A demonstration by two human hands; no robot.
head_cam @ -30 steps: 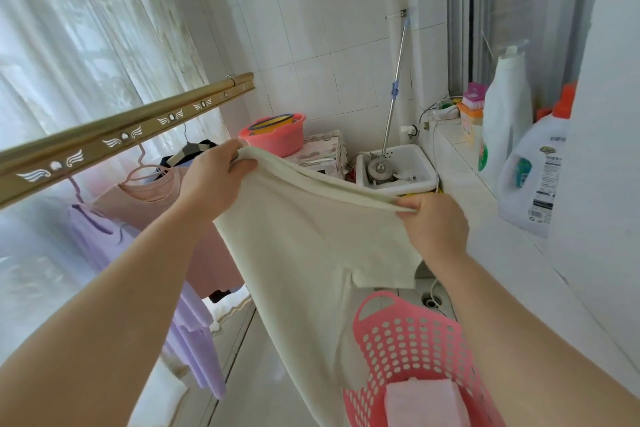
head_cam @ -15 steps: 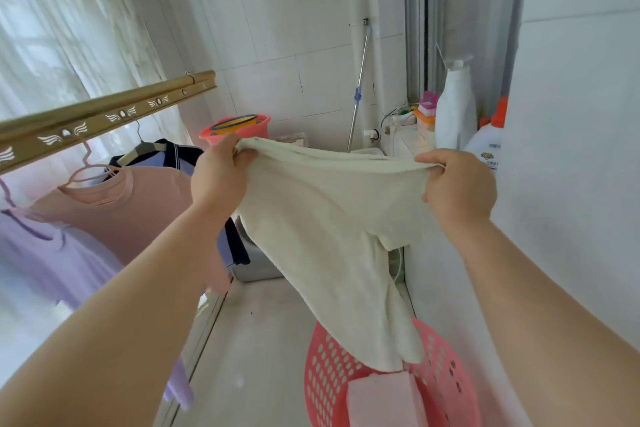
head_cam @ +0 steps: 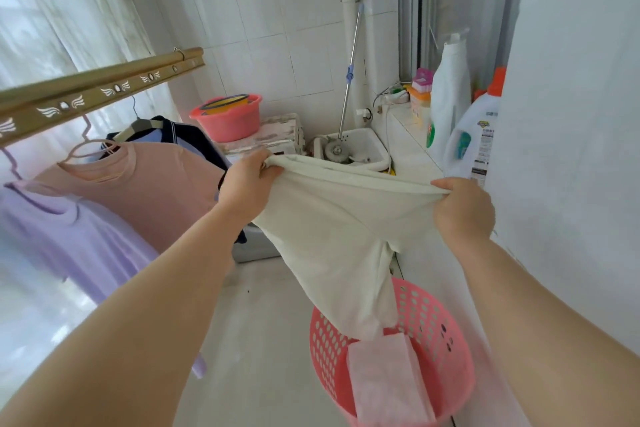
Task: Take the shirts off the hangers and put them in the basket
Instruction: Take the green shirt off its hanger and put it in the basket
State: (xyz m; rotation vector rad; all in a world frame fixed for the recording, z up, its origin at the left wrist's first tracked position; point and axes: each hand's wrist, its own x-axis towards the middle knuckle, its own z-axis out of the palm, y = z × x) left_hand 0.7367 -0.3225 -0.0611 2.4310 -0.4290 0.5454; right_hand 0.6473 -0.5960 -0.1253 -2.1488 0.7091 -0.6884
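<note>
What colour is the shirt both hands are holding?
Plain pale cream, no pattern: the shirt shows best in the head view.

1. Cream shirt [head_cam: 332,236], centre: plain, no print.
2. Basket [head_cam: 433,329], lower right: pink, dotted all over with oval holes.
3. Cloth [head_cam: 384,381] in basket: pale pink, plain.
4. Rail [head_cam: 104,87], upper left: gold, white wing motifs.
5. Lilac shirt [head_cam: 69,236], left edge: plain. Pink shirt [head_cam: 156,184] beside it: salmon, plain. Navy shirt [head_cam: 197,142] behind: thin white stripes at trim.
6. Basin [head_cam: 227,123], upper centre: coral pink; yellow and dark inside.
7. Jug [head_cam: 474,135], right: white, orange cap.
8. Tiles [head_cam: 277,10]: white.
</note>
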